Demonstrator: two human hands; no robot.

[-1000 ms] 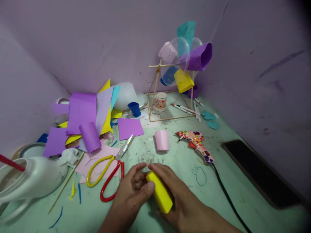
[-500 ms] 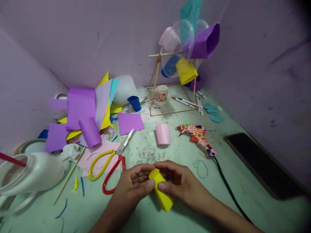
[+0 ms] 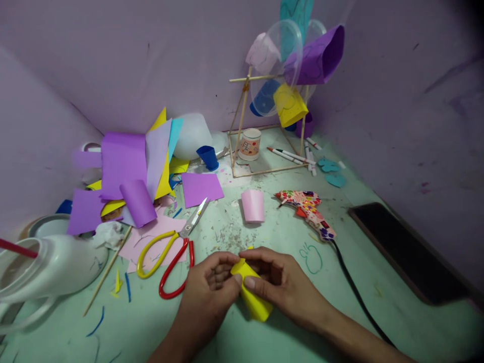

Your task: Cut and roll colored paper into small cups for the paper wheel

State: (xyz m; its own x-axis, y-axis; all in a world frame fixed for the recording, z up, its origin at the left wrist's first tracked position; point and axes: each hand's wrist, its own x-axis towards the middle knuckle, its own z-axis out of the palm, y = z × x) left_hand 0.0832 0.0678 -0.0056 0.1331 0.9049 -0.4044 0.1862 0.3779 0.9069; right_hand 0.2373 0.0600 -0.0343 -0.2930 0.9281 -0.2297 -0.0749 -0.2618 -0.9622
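Observation:
Between my two hands is a small yellow paper cup, lying tilted with its far end among my fingertips. My left hand pinches its upper left edge with thumb and fingers. My right hand presses its thumb on the cup's side, its fingers curled behind and partly hidden. Just beyond my hands a pink paper cup stands on the green table. Scissors with one yellow and one red handle lie partly spread left of my left hand. A flower-patterned glue gun rests to the right.
At the back stands a stick frame carrying a wheel of clear discs and coloured paper cups. Coloured paper sheets pile up at left, near a white jug. A phone, a black cord and several markers lie at right.
The yellow cup has turned slightly in my fingers, its near end shifting a little right and up. Both hands keep hold of it. The view has tipped slightly.

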